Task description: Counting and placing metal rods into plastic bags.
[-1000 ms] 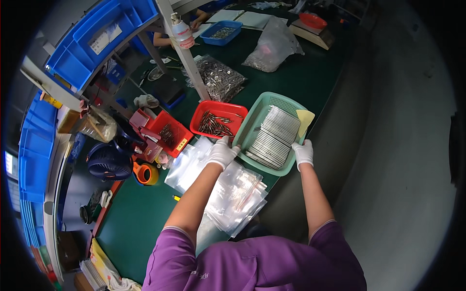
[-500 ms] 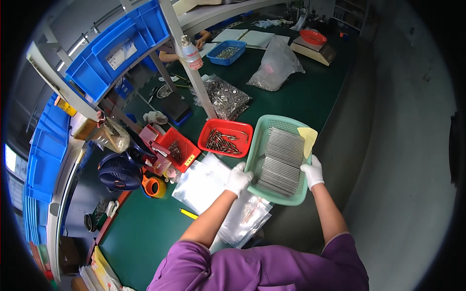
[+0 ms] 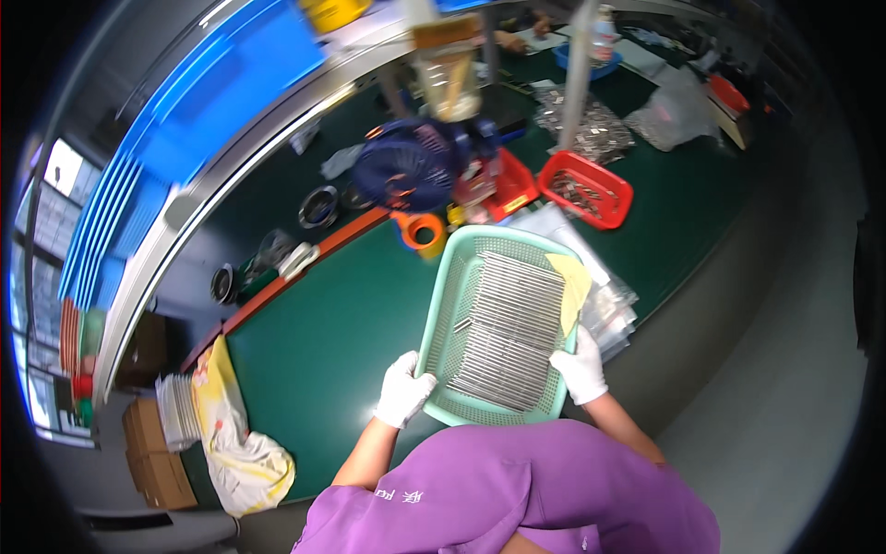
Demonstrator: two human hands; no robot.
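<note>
Between my two white-gloved hands is a light green plastic basket [image 3: 445,277] with perforated sides. Rows of thin metal rods [image 3: 512,332] lie packed inside it, and one short piece sits apart near the left wall. A yellow slip of paper [image 3: 574,288] leans at the basket's far right corner. My left hand [image 3: 403,390] is closed on the left rim, its thumb over the edge. My right hand [image 3: 581,367] grips the right side, thumb inside. The basket is held in front of my purple shirt, over the green table's near edge.
Beyond the basket lie clear plastic bags [image 3: 604,309], a red tray of metal pieces [image 3: 591,189] and an orange tape ring [image 3: 423,233]. A dark blue fan [image 3: 406,166] stands farther back. At left, a yellow-and-white cloth bag [image 3: 235,443] rests on the green table [image 3: 323,369].
My view has swung left. The basket has moved from the table's right side, beside the plastic bags, to nearer my body, both hands still holding it.
</note>
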